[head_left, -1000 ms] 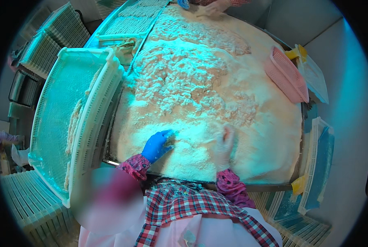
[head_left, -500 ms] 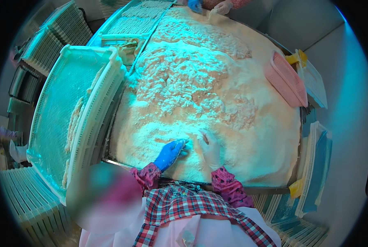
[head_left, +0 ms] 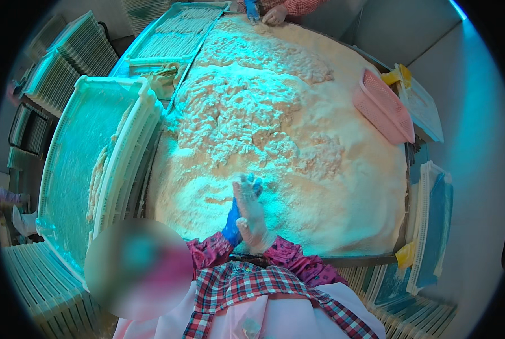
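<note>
I see a broad heap of pale floury crumbs (head_left: 264, 113) covering nearly the whole surface (head_left: 365, 261), lumpier through the middle and far part, finer and smoother at the near edge. My two hands meet over that near, finer part. The right hand (head_left: 251, 217), in a thin clear glove dusted white, lies flat with its fingers stretched out and pressed together, pointing away from me. The left hand (head_left: 234, 221), in a blue glove, sits just under and beside it, palm against palm as far as I can tell, only its fingertips and lower edge showing. Neither hand has hold of anything that I can make out; both are laid open against each other just above the crumbs.

To the left of the heap a pale green slotted tray (head_left: 88, 152) leans against the edge of the surface, strips of floured pieces along its inner rim. Beyond it a second tray (head_left: 173, 34) carries rows of the same pieces. On the far right edge lies a pink slotted basket (head_left: 383, 106). At the far end another person's hands (head_left: 266, 12) rest at the heap's edge. Stacks of trays (head_left: 38, 294) stand at lower left
</note>
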A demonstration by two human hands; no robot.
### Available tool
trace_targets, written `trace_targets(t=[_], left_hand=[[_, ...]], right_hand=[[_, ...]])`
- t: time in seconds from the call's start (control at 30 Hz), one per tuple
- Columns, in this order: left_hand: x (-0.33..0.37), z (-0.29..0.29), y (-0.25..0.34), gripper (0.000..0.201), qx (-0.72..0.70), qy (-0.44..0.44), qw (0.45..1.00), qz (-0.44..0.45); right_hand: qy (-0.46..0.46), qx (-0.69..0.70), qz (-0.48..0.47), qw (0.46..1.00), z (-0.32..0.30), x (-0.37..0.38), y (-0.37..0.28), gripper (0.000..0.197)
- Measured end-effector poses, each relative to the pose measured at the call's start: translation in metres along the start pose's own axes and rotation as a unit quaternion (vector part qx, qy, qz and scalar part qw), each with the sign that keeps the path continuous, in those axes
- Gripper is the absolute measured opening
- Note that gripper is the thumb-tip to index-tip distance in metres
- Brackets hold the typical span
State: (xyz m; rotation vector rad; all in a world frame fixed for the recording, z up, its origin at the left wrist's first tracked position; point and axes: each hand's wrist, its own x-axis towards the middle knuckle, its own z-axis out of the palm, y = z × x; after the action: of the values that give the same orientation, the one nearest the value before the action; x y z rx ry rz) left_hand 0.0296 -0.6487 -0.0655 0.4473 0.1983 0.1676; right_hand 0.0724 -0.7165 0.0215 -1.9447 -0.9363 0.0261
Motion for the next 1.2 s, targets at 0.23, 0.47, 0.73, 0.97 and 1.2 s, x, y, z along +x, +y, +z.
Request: trace_targets(t=[0.23,0.47,0.73,0.97,1.2], left_hand=[[0.005,0.04,0.089,0.046,-0.023,0.105,0.984,-0.141],[0.016,0.071,0.278,0.038,0.118,0.041,0.957,0.261],[-0.044,-0.045,0.446,0.053,0.575,0.296,0.759,0.07],[-0.054,-0.013,0.455,0.049,0.629,0.228,0.742,-0.029],[-0.032,0.045,0.329,0.043,0.591,0.12,0.768,0.217]], right_hand=[[0.069,-0.277,0.143,0.948,-0.077,0.056,0.089,0.043],[0.053,-0.318,0.162,0.933,-0.095,0.053,0.16,0.023],[0.074,-0.251,0.228,0.938,-0.086,0.062,0.166,0.02],[0.232,0.031,0.227,0.945,-0.123,0.052,0.156,0.016],[-0.222,-0.117,0.137,0.958,-0.104,-0.007,0.068,0.047]])
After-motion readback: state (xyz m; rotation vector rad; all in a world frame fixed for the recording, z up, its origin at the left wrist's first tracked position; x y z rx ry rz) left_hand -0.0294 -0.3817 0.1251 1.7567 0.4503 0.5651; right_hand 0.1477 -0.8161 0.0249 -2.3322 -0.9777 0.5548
